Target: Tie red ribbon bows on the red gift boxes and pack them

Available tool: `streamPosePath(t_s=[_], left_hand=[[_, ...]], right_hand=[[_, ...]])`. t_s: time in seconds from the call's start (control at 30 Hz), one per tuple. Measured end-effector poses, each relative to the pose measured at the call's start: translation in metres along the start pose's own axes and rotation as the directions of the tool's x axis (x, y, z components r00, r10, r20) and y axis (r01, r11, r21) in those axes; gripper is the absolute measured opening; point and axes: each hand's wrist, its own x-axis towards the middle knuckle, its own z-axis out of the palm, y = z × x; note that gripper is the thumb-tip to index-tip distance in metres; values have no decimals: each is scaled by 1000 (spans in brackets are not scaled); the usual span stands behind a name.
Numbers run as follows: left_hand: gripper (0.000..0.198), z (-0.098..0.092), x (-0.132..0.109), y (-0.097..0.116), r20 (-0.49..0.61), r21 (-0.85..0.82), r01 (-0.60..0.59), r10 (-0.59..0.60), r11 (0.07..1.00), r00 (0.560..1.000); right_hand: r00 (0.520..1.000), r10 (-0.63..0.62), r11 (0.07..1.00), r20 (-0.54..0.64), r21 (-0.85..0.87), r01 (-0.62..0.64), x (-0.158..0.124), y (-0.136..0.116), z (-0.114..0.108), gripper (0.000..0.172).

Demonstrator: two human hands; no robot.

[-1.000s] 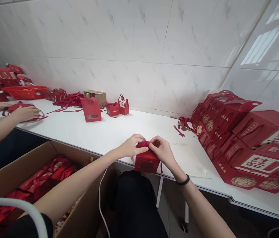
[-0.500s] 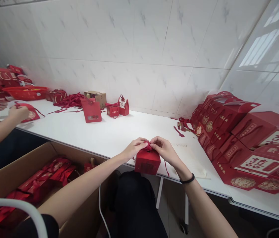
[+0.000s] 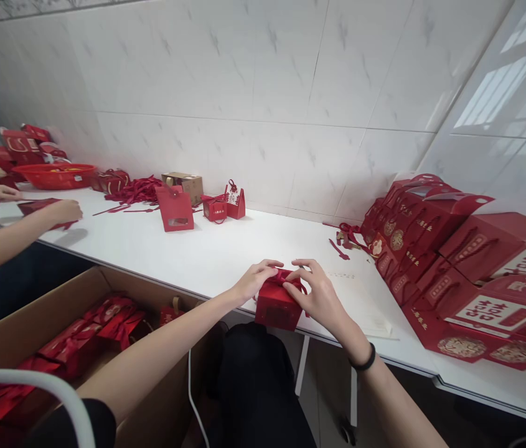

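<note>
A small red gift box (image 3: 277, 307) sits at the table's front edge, straight before me, with a dark window panel on its near face. Across its top runs a red ribbon (image 3: 282, 277), looped into what looks like a bow. My left hand (image 3: 256, 281) is at the box's left top edge, thumb and fingers closed on the ribbon's left side. From the right, my right hand (image 3: 317, 291) pinches the ribbon between thumb and a bent finger, its other fingers raised. The exact grip points are partly hidden by the fingers.
Stacked red boxes (image 3: 449, 261) fill the table's right side. A paper sheet (image 3: 365, 305) lies near them. Farther left are a red bag (image 3: 175, 208), a ribbon pile (image 3: 139, 190) and a red basket (image 3: 55, 177). A co-worker's hand (image 3: 64, 213) is left; below, a cardboard box (image 3: 92, 283) holds red boxes.
My right hand has lifted its fingers and spread them slightly, and the ribbon on the box top now shows wider loops. At left, the co-worker's red item has been turned and laid lower.
</note>
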Motion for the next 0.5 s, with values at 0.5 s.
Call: streamPosePath(t_s=[0.5], left_hand=[[28, -12, -5, 12, -25, 429, -122, 146, 895, 989]], right_hand=[[999, -44, 995, 19, -86, 45, -1, 4, -8, 14]])
